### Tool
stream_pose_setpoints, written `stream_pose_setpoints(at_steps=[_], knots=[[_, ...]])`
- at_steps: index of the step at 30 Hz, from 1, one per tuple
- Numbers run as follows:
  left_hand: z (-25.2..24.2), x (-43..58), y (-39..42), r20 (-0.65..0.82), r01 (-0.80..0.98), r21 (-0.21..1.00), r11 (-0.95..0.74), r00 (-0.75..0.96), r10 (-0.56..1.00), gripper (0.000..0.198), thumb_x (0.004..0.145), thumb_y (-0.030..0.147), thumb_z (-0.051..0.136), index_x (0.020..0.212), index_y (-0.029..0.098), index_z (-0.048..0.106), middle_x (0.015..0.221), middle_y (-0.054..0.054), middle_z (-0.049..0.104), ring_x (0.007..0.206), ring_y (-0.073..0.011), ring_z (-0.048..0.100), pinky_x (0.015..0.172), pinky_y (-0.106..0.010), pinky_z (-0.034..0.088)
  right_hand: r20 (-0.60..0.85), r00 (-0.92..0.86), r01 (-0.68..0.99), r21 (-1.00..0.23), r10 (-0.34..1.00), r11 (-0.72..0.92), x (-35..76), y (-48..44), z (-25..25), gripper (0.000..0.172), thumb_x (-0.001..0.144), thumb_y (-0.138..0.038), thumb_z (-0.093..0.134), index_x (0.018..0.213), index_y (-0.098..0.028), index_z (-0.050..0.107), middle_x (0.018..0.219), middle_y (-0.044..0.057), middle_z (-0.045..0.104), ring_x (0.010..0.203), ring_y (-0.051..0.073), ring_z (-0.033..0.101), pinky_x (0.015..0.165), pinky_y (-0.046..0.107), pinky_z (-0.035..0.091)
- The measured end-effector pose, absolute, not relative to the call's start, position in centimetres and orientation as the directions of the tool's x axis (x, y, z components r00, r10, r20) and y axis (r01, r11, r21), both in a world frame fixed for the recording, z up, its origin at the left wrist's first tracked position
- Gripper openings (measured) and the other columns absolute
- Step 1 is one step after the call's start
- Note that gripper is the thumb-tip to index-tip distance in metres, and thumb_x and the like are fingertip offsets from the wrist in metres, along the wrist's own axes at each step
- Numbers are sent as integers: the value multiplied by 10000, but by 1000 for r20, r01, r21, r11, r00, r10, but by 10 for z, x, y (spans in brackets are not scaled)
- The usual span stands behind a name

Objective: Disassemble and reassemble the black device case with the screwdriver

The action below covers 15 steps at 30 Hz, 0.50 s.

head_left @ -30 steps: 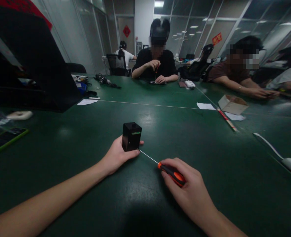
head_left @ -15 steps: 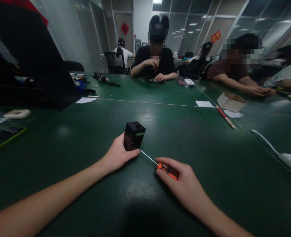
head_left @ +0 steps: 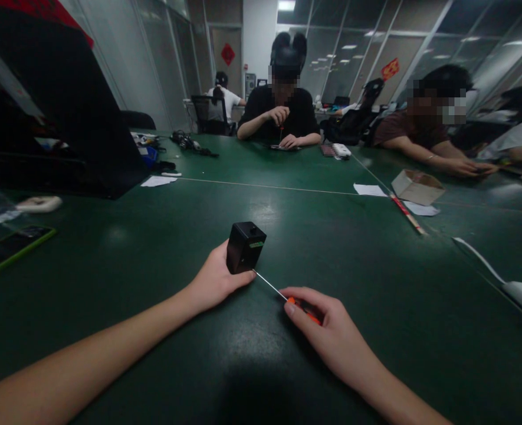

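Our left hand (head_left: 216,280) wraps around a small black box (head_left: 245,248), tilted on the green table (head_left: 154,260). Its green label is too small to read. Our right hand (head_left: 327,330) closes on an orange-handled screwdriver (head_left: 302,310), whose thin shaft meets the box's lower edge.

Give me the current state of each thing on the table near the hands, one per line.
Black box: tilted on the green table, gripped by the left hand.
Screwdriver: held in the right hand, its thin shaft tip against the box's lower right side.
Cardboard box: open, untouched, far right.
Phone: lying flat, screen dark, far left.
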<state>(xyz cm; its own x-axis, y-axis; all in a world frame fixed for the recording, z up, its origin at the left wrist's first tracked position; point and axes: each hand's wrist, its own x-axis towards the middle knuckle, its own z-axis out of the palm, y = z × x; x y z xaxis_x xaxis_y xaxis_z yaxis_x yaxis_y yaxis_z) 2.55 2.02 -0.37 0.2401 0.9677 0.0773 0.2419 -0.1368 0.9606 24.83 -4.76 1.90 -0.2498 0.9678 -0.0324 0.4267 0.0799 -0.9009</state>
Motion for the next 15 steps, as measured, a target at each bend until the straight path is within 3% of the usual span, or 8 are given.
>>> stream_pose_setpoints(at_steps=[4, 9, 15], knots=[[-3, 26, 20, 71, 223, 967, -120, 216, 974, 446, 692, 312, 773, 1049, 151, 558, 1004, -90, 683, 935, -260, 653, 841, -398, 502, -18, -245, 365, -928, 969, 75, 250, -49, 15, 288, 955, -377, 534, 1112, -220, 717, 975, 53, 707, 832, 183, 655, 690, 273, 515], [-2, 26, 20, 105, 248, 955, -163, 232, 967, 410, 709, 285, 754, 1046, 154, 563, 966, -66, 679, 889, -235, 650, 804, -363, 503, 13, -245, 289, -953, 970, 86, 247, -55, 18, 274, 941, -393, 570, 1116, -244, 718, 899, 43, 686, 643, 135, 595, 487, 214, 422], [0, 30, 18, 152, 293, 930, -223, 246, 957, 426, 706, 252, 741, 1083, 170, 562, 969, -49, 668, 853, -219, 633, 758, -327, 496, 31, -260, 301, -947, 965, 111, 246, -57, 15, 280, 956, -395, 549, 1121, -240, 715, 892, 49, 673, 578, 116, 552, 431, 206, 371]])
